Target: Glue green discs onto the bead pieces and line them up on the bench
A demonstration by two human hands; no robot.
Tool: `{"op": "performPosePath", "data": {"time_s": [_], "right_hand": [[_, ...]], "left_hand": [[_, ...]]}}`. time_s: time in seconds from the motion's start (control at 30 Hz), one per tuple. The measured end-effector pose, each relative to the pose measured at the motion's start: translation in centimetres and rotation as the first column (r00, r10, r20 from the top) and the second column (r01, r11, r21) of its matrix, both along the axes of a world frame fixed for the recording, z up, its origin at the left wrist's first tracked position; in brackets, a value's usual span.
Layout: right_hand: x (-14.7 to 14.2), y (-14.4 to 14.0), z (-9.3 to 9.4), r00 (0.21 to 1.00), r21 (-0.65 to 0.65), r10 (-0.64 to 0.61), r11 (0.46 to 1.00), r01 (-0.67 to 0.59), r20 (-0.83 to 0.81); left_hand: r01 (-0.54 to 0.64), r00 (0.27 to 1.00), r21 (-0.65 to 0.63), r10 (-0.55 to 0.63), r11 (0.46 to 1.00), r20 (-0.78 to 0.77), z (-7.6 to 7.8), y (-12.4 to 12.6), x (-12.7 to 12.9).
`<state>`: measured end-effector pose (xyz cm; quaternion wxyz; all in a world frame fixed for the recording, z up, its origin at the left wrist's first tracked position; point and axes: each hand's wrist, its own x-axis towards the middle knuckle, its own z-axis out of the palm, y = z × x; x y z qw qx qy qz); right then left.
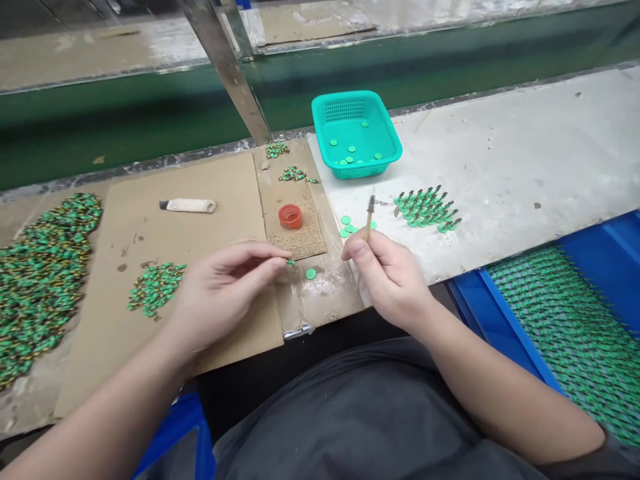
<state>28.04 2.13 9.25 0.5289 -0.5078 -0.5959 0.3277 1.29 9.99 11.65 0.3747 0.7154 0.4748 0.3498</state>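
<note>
Both hands work over the worktop [500,167], just in front of the small red cap [291,216]. Left hand [225,290] pinches a tiny green part [291,263] at its fingertips. Right hand [390,277] grips a thin stick [371,213], held upright. One loose green disc [311,273] lies between the hands, nearer the cap than the teal basket [356,133] behind.

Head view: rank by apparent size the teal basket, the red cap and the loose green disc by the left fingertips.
1. teal basket
2. red cap
3. green disc, smallest though nearest the camera.
</note>
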Motion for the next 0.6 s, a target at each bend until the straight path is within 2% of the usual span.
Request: {"op": "performPosePath", "data": {"time_s": [0.1, 0.23, 0.37, 0.6], "right_hand": [[0.7, 0.1, -0.2, 0.992, 0.04, 0.056, 0.997, -0.061, 0.116], [1.2, -0.2, -0.2, 0.944, -0.02, 0.121, 0.992, -0.121, 0.306], [1.3, -0.5, -0.4, 0.934, -0.064, 0.137, 0.99, -0.123, 0.329], [1.1, -0.3, -0.8, 0.95, -0.048, 0.122, 0.992, -0.113, 0.288]], "left_hand": [[0.116, 0.989, 0.048, -0.111, 0.992, -0.098, -1.8, 0.1, 0.3], [0.107, 0.988, 0.159, -0.088, 0.981, -0.127, -3.2, -0.4, 0.6], [0.136, 0.981, 0.179, -0.108, 0.974, -0.158, -3.1, -0.5, 0.6], [0.125, 0.978, 0.185, -0.09, 0.975, -0.186, -2.7, -0.9, 1.1]]}}
